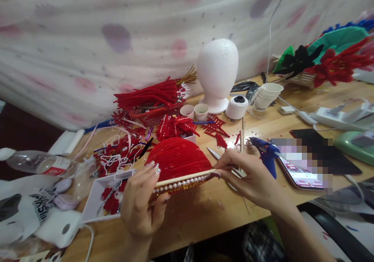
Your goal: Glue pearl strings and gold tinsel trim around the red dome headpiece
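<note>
A red, ribbed, fuzzy dome-shaped piece point(178, 158) is held up over the front of the table. Along its near edge run a row of white pearl beads point(178, 185), a gold glittery trim and a pale, thin strip point(187, 176). My left hand point(143, 199) is closed on the left end of that edge, thumb below and fingers above. At the right end, my right hand point(244, 176) pinches the edge between thumb and fingers. Partly behind the right hand lie scissors point(212, 153). Just beyond it is a blue glue gun point(269, 153).
A white foam head point(218, 73) stands at the back beside a thread spool point(236, 107) and paper cups point(201, 112). Red stems point(149, 93) fill a basket. Left are a white box point(99, 193) and a plastic bottle point(37, 162); right, a phone point(304, 176) and power strip point(341, 117).
</note>
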`<action>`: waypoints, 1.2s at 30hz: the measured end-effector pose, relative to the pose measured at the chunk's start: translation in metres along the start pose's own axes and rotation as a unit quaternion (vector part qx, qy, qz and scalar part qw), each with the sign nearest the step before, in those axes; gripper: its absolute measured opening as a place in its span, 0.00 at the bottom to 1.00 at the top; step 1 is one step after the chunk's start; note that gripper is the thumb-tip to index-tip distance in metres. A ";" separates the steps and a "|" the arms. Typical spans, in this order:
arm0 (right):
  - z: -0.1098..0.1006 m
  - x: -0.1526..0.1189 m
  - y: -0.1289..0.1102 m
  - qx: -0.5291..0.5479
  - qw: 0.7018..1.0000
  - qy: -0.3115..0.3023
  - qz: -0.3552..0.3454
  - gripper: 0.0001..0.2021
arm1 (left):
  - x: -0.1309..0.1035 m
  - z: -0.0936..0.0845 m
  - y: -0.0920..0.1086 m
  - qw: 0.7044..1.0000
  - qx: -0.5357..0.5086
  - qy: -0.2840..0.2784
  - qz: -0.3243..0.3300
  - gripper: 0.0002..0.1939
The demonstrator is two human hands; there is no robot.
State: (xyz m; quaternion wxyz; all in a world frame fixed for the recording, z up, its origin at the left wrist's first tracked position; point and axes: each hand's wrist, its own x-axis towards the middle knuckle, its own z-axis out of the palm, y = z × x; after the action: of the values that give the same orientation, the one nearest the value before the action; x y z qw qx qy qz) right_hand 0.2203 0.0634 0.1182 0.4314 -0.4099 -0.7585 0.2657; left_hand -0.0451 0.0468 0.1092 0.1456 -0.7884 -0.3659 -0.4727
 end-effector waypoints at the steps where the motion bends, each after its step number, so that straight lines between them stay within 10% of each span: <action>1: 0.000 0.000 0.000 -0.002 1.000 -0.003 0.000 0.06 | -0.001 0.000 -0.001 1.000 -0.004 0.004 0.000 0.20; 36: -0.007 -0.003 -0.010 -0.080 0.993 -0.010 -0.092 0.07 | -0.010 -0.001 0.002 0.996 -0.046 0.031 -0.064 0.19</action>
State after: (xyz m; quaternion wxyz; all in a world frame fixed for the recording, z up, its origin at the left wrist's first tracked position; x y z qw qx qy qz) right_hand 0.2228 0.0563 0.1278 0.4118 -0.3692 -0.8161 0.1676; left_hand -0.0470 0.0408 0.1012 0.0900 -0.7540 -0.3893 -0.5214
